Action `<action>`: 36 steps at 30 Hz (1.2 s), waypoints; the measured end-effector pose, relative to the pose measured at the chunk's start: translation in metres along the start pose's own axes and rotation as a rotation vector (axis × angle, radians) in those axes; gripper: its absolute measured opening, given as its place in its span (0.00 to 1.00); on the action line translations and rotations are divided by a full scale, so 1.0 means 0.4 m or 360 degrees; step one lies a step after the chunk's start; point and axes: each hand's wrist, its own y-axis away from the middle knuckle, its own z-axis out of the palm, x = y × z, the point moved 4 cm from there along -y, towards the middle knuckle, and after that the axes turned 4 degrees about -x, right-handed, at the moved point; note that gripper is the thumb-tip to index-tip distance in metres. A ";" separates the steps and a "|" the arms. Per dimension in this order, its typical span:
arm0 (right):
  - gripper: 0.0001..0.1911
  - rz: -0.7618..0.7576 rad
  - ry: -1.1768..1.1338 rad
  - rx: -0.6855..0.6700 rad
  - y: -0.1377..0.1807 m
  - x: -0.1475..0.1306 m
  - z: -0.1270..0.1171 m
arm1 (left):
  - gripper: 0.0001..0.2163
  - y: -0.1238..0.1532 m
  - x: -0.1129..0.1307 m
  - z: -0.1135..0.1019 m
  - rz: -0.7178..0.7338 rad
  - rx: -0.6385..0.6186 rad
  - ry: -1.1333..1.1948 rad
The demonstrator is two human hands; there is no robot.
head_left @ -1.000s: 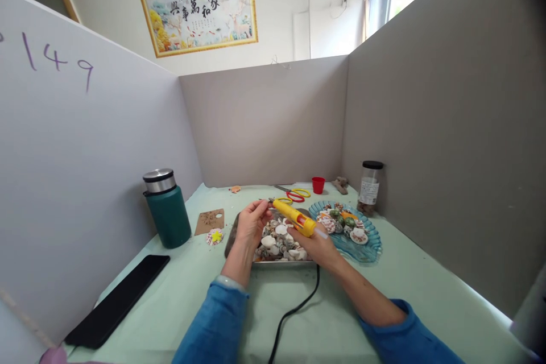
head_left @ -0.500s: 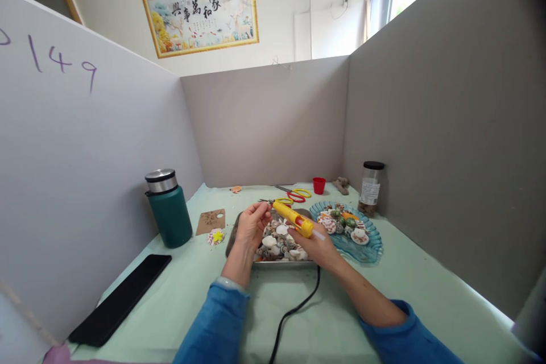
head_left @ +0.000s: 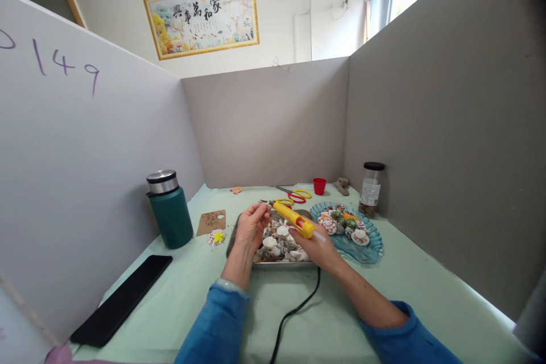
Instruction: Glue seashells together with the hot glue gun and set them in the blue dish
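Observation:
My right hand (head_left: 313, 244) is wrapped round a yellow hot glue gun (head_left: 292, 219), with a clear glue stick (head_left: 319, 236) poking out of its rear. The nozzle points left, close to my left fingertips. My left hand (head_left: 252, 226) is pinched over the tray's left side, at a small pale thing too tiny to name. Beneath both hands lies a metal tray (head_left: 284, 263) heaped with seashells (head_left: 270, 242). To the right, a blue scalloped glass plate (head_left: 362, 253) carries more shells. A shell with a yellow flower shape (head_left: 217, 236) lies left of the tray.
A black cord (head_left: 294, 311) runs toward me from the glue gun. At left stand a green flask (head_left: 171, 213) and a black phone (head_left: 123, 298), near a brown card (head_left: 212, 222). Behind the tray are scissors (head_left: 298, 196), a red cup (head_left: 319, 186) and a lidded jar (head_left: 370, 190).
The view has shifted very slightly. Both hands and the glue gun keep practically the same position.

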 end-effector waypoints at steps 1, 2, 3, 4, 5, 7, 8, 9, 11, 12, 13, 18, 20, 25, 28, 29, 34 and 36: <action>0.11 -0.0006 -0.0001 -0.0003 0.000 0.000 0.001 | 0.14 -0.001 0.000 -0.001 0.0000 -0.0003 0.0002; 0.11 -0.0008 -0.0002 -0.0008 0.001 0.001 0.001 | 0.14 -0.001 0.000 -0.002 -0.0001 0.0002 0.0005; 0.11 -0.0010 -0.0004 -0.0012 0.001 0.000 0.002 | 0.14 -0.002 -0.001 -0.004 -0.0005 0.0006 0.0007; 0.11 -0.0014 -0.0009 -0.0020 0.002 -0.001 0.003 | 0.14 -0.002 -0.002 -0.005 -0.0011 0.0012 0.0009; 0.11 -0.0018 -0.0013 -0.0027 0.002 -0.001 0.004 | 0.14 -0.002 -0.002 -0.006 -0.0015 0.0015 0.0011; 0.11 -0.0027 -0.0016 -0.0036 0.003 -0.003 0.004 | 0.14 0.000 -0.003 -0.006 -0.0018 0.0016 0.0014; 0.11 -0.0027 -0.0012 -0.0042 0.004 -0.004 0.004 | 0.14 0.001 -0.002 -0.005 -0.0018 0.0017 0.0013; 0.11 -0.0027 -0.0004 -0.0048 0.004 -0.004 0.004 | 0.14 0.002 -0.002 -0.004 -0.0017 0.0020 0.0012; 0.11 -0.0021 0.0011 -0.0041 0.003 -0.002 0.002 | 0.15 0.004 0.000 -0.002 -0.0018 0.0036 0.0010; 0.11 -0.0016 0.0012 -0.0027 0.003 -0.001 0.001 | 0.15 0.005 0.001 -0.001 -0.0021 0.0044 0.0008; 0.11 -0.0010 0.0006 -0.0007 0.003 0.000 0.000 | 0.15 0.006 0.002 -0.001 -0.0023 0.0048 0.0006; 0.11 -0.0029 0.0009 -0.0049 0.006 -0.002 0.002 | 0.14 0.010 0.007 0.003 0.0001 0.0008 -0.0008; 0.10 -0.0056 0.0025 -0.0083 0.007 -0.005 0.004 | 0.14 0.012 0.008 0.003 0.0007 -0.0006 -0.0012; 0.10 -0.0058 0.0041 -0.0019 0.004 -0.006 -0.002 | 0.13 0.014 0.004 0.000 -0.0053 -0.0022 -0.0003; 0.11 -0.0077 0.0064 0.0003 0.004 -0.009 -0.006 | 0.13 0.012 0.001 -0.004 -0.0051 -0.0014 0.0030; 0.11 -0.0096 0.0073 -0.0021 0.005 -0.011 -0.005 | 0.13 0.012 0.001 -0.005 -0.0041 -0.0020 0.0040; 0.13 -0.0169 0.0128 -0.0135 0.009 -0.019 0.001 | 0.12 0.013 0.000 -0.002 -0.0041 -0.0079 0.0068; 0.12 -0.0152 0.0154 -0.0106 0.009 -0.016 -0.001 | 0.12 0.016 -0.001 0.000 -0.0082 -0.0089 0.0080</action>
